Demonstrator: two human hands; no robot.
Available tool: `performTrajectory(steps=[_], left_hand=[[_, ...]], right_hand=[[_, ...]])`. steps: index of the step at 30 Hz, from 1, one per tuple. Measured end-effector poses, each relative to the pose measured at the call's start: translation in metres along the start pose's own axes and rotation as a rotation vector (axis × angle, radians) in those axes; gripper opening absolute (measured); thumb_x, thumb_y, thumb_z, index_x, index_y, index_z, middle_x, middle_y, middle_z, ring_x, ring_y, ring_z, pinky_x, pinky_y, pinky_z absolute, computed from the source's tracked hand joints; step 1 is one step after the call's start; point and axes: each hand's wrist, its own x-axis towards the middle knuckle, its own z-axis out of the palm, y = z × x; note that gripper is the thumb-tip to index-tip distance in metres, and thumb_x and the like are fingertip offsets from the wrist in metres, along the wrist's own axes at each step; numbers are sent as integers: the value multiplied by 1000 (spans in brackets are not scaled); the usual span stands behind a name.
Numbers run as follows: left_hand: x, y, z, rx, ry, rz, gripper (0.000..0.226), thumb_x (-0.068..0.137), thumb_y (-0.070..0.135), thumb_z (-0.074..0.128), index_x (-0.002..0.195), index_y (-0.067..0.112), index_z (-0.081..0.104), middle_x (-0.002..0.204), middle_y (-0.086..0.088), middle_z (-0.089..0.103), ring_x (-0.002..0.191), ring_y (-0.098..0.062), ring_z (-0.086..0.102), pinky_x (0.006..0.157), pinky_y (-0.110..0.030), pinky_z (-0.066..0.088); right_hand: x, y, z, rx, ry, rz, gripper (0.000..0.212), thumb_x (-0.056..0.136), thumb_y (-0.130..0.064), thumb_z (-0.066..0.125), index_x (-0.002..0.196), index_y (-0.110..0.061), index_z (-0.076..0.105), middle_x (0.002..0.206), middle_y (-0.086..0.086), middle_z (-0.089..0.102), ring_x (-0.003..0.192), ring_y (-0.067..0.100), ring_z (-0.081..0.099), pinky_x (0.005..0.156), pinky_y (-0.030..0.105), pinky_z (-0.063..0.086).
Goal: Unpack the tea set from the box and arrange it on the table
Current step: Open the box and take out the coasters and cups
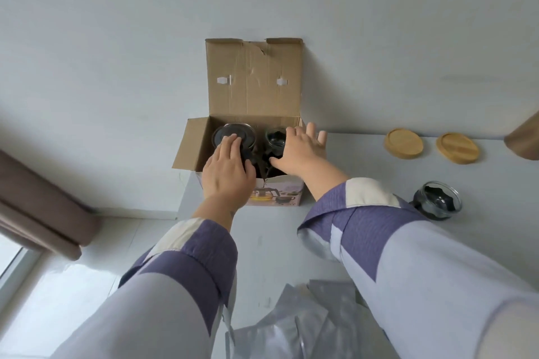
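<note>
an open cardboard box is seen standing at the far left edge of the white desk, its lid flap raised against the wall. inside it, a larger glass vessel with a dark lid, probably the teapot, is lodged on the left, and a glass cup with dark packing inside sits on the right. the left hand is laid over the teapot's lid with the fingers flat and close together; nothing is pinched. the right hand is spread wide over the right side of the box, the thumb dipped inside beside the cup and the fingers reaching past the rim; whether the cup is touched cannot be told.

already set out on the desk are a second glass cup near the right sleeve and two wooden coasters farther back, well apart from the box. crumpled silver wrapping lies at the near edge.

the glassware is judged to be fragile, smooth and slippery, and light for the cups but heavier for the teapot. the teapot would best be taken around its body or by its handle, with the lid held down, and lifted straight up. the cup could be gripped by its rim or wall.
</note>
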Motion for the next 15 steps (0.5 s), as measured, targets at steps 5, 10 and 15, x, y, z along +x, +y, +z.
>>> performTrajectory(steps=[5,10,15], left_hand=[[1,-6,5,35,15,29,54,96,31,35,146,12,30,154,-2,29,143,-17,24,117,-31,18],[1,-5,7,49,28,54,55,95,31,35,146,10,30,154,-3,29,144,-16,21,118,-31,13],[-1,-4,5,64,5,46,56,96,30,33,147,10,27,155,-3,27,145,-16,19,118,-31,10]], right_hand=[[19,-9,-5,-112,-50,23,82,70,-64,60,132,-13,40,132,12,50,134,37,26,112,59,-8],[21,-12,-2,-51,29,75,86,64,-60,69,130,-11,44,129,8,53,132,32,32,112,58,-14],[12,-9,-4,50,49,68,91,60,-58,74,134,-15,41,136,6,41,132,29,34,114,57,-8]])
